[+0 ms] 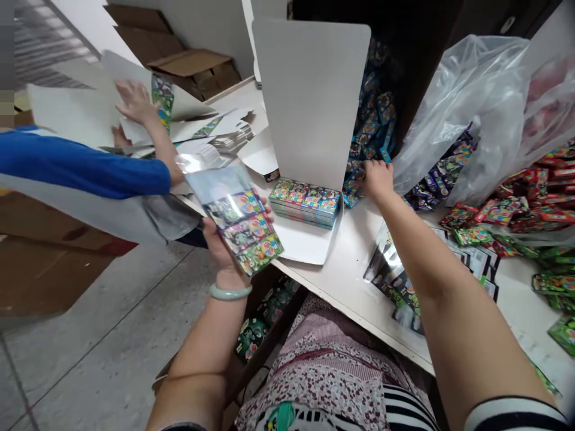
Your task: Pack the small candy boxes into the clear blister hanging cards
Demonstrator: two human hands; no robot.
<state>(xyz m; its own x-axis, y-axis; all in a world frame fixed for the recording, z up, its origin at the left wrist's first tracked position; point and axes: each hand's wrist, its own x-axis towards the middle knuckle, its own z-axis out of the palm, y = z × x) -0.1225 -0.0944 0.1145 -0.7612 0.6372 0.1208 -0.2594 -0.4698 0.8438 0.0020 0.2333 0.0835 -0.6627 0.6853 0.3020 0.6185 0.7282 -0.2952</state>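
In my left hand (pixel 220 248), a clear plastic sleeve (pixel 218 185) is gripped from below, with the fingers wrapped round its far side. Three rows of small printed packets (pixel 245 230), purple, pink and green, show through it, and its upper end has no packets. My right hand (pixel 378 178) reaches to the heap of small blue packets (pixel 371 129), its fingers curled down on packets at the near edge; the fingertips are partly hidden. Between my hands stands a white carton (pixel 314 90) with its lid up, holding a stack of filled sleeves (pixel 305 202).
Purple packets (pixel 442 170) and red packets (pixel 534 197) spill from clear bags (pixel 480 102) at right, with green packets (pixel 559 281) nearer. Printed sheets (pixel 395 275) lie under my right arm. At left, a co-worker's hand (pixel 135 102) is among white cartons; brown boxes (pixel 193 66) stand behind.
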